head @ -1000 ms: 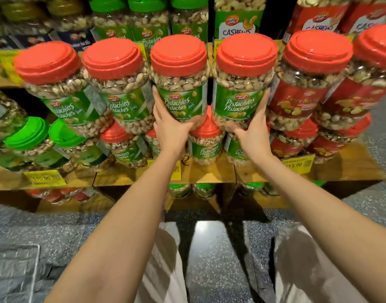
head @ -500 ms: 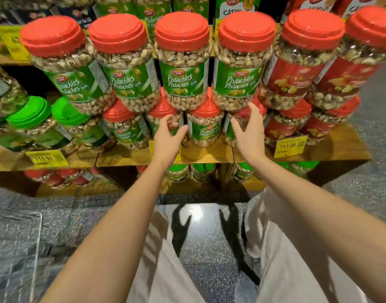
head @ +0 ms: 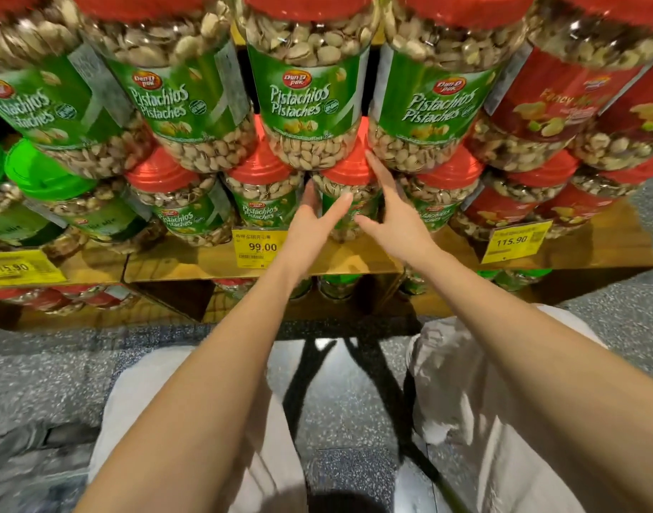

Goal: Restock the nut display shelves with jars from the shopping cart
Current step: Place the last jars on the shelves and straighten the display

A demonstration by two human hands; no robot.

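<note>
Large pistachio jars with green labels and red lids are stacked as an upper row on a row of smaller ones. In the lower row's middle stands a pistachio jar on the wooden shelf. My left hand lies against this jar's left side, fingers straight and thumb across its front. On the jar's right side is my right hand, its fingers stretched up toward the lid and the bottom of the jar above. Neither hand holds anything.
Red-labelled mixed-nut jars fill the right of the shelf, green-lidded jars the left. Yellow price tags hang on the shelf edge. More jars stand on a shelf below. Speckled floor lies between my legs.
Both hands left the upper-row pistachio jars, dropped down and came together at the lower-row middle jar. The camera moved closer to the shelf.
</note>
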